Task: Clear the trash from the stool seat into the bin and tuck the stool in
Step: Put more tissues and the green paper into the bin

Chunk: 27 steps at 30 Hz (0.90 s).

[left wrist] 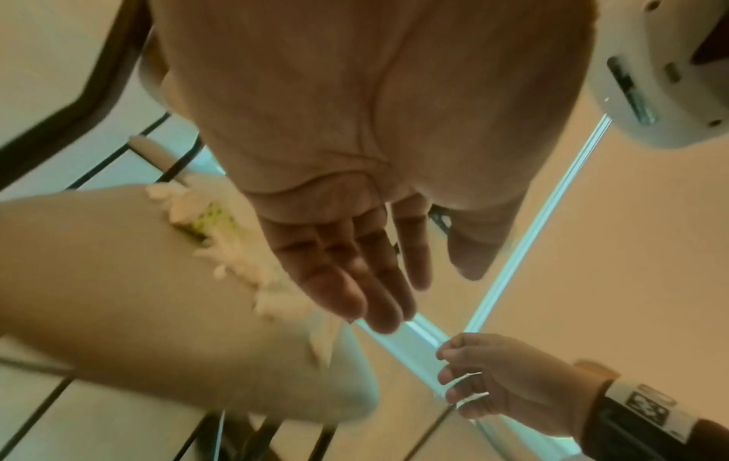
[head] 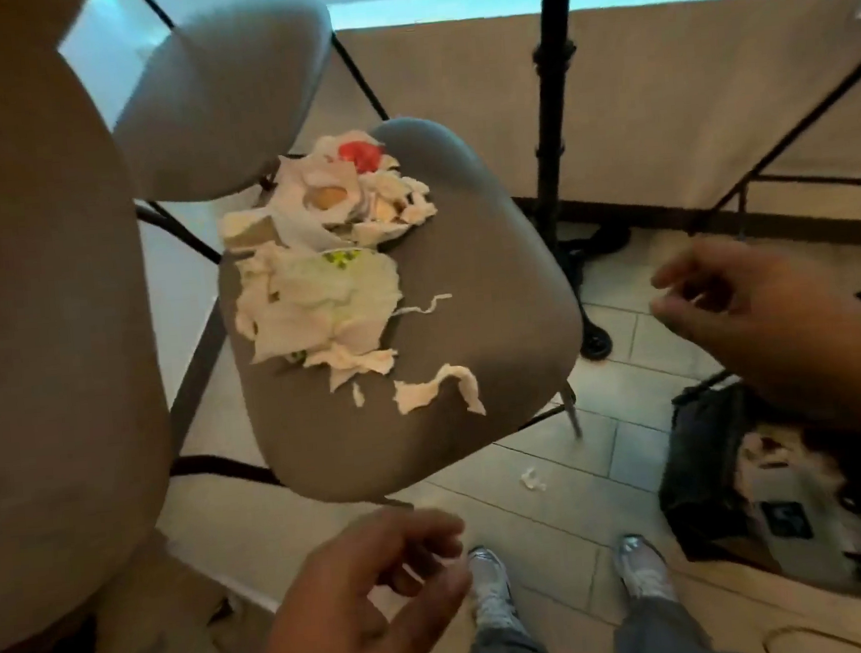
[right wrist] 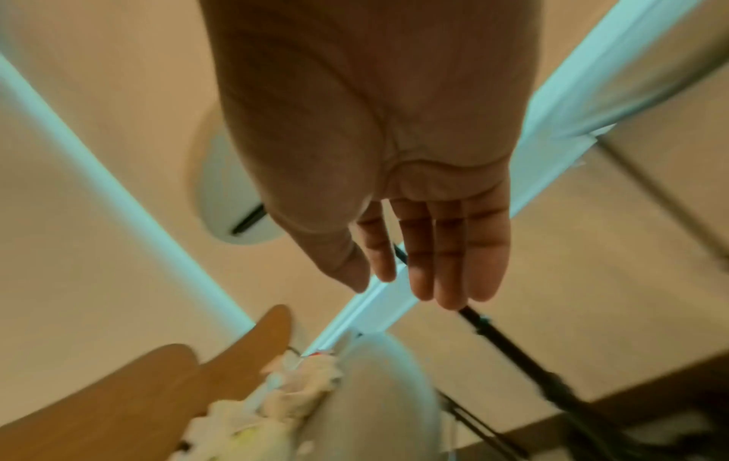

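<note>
On the grey stool seat (head: 467, 292), toward its far left part, a heap of torn white paper trash (head: 312, 284) is lying, with a red scrap (head: 359, 154) sitting at the far end of the heap and a green-printed piece (head: 341, 258) showing in its middle. Loose strips of tissue (head: 439, 392) are trailing from the heap toward the near edge of the seat. Below the near edge, the person's left hand (head: 382, 587) is hovering, fingers loosely curled and holding nothing, apart from the seat. To the right of the seat, the right hand (head: 757, 311) is hanging in the air, fingers relaxed and likewise empty; the right wrist view is showing those fingers (right wrist: 453, 259) straight and together. Under the right forearm, on the tiled floor (head: 608, 446), the bin with a black liner (head: 707, 469) is standing near the stool, some paper already lying inside it. One small white scrap (head: 532, 479) is lying on the floor between stool and bin. A second pale stool (head: 225, 95) is standing just beyond the heap, and a black table post (head: 555, 110) is rising behind the seat. Two grey shoes (head: 643, 567) are planted at the bottom.
</note>
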{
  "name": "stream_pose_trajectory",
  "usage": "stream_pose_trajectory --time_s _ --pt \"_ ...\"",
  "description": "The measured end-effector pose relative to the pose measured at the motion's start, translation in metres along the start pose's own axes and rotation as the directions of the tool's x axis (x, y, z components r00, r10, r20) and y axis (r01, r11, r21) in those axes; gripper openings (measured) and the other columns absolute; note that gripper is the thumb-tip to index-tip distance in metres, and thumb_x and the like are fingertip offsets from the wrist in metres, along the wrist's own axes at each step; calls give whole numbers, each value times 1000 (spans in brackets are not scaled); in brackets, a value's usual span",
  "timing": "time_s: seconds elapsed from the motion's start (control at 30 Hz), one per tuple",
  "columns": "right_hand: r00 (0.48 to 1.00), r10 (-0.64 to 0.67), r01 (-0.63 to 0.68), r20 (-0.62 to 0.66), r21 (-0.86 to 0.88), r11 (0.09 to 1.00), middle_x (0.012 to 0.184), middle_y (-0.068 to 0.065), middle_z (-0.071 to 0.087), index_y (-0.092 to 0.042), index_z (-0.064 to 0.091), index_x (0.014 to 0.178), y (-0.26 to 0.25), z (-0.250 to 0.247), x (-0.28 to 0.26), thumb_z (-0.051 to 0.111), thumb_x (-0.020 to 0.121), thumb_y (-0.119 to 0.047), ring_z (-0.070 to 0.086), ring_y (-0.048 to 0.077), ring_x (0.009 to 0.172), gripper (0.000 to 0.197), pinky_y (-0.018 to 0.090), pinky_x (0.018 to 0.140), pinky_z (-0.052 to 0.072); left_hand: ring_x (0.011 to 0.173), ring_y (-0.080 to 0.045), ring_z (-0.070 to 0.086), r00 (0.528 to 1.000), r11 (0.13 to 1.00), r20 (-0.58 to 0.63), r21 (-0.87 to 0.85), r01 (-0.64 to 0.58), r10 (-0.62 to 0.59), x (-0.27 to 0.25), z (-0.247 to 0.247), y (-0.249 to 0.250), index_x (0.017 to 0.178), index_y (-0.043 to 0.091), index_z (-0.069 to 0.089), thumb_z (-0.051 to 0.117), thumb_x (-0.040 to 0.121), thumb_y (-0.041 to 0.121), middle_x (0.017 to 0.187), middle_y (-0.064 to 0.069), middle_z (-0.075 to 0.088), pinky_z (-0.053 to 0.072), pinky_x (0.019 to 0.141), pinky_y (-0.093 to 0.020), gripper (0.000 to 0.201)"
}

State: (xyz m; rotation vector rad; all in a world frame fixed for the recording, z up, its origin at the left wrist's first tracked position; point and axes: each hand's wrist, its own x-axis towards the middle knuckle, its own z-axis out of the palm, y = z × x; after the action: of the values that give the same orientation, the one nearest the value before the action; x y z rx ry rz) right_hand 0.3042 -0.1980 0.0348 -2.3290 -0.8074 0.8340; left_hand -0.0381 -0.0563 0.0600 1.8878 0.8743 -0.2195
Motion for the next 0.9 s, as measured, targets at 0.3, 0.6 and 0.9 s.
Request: stream_pose_trajectory --time_s 0.3,0.6,0.9 --pt "900 -182 306 395 -279 910 168 3 -18 -63 -13 148 -146 126 21 81 75 -54 15 45 151 119 56 115 35 130 -16 49 673 981 -714 156 -114 192 80 -60 -6 141 25 44 77 86 32 142 1 42 51 103 -35 64" --pt "881 -391 458 266 -268 848 167 8 -15 -65 -4 148 -175 177 72 70 89 -37 22 50 145 98 58 112 37 146 -30 35 637 999 -770 9 -30 26 146 -67 -30 157 36 18 69 85 34 163 -10 19 51 108 -48 88" --pt "835 -512 550 202 -258 795 145 10 34 -38 46 142 -157 162 88 53 99 -38 56 32 111 44 39 92 52 144 -29 37 625 999 -780 -40 -4 -28 157 -70 -39 155 36 26 55 85 63 163 -11 22 48 107 -54 80"
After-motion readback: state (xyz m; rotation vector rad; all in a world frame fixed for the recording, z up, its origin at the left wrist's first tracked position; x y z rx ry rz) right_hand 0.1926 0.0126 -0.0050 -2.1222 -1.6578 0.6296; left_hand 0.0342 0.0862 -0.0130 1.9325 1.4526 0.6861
